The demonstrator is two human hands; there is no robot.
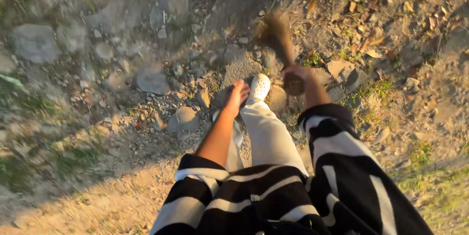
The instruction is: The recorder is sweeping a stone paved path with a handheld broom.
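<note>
The broom (pixel 277 37) is a short bundle of brown fibres, blurred with motion, its bristles sweeping over the dirt (pixel 122 201) just beyond the white shoe (pixel 259 87). The right hand (pixel 296 75) wraps tight around the bound handle end, fingers pressed together around it, and the bristles fan out up and away from that grip. The left hand (pixel 237 96) hangs free just left of the shoe, fingers loosely curled, pinching nothing.

To sweep well here, my judgement is that short, low strokes serve best: keep the bristle tips brushing the ground, flick away from the shoe, and keep the wrist firm so the bundle does not twist.

Stones (pixel 151 80) lie scattered to the left of the shoe, some large and grey, 1 rounded one nearer the left hand. Dry leaves (pixel 371 44) litter the ground to the right of the broom, with small tufts of grass (pixel 378 88) among them. A black-and-white striped garment (pixel 273 201) fills the lower frame below the shoe, over pale trousers (pixel 268 135). No packages, labels or signs show anywhere.
</note>
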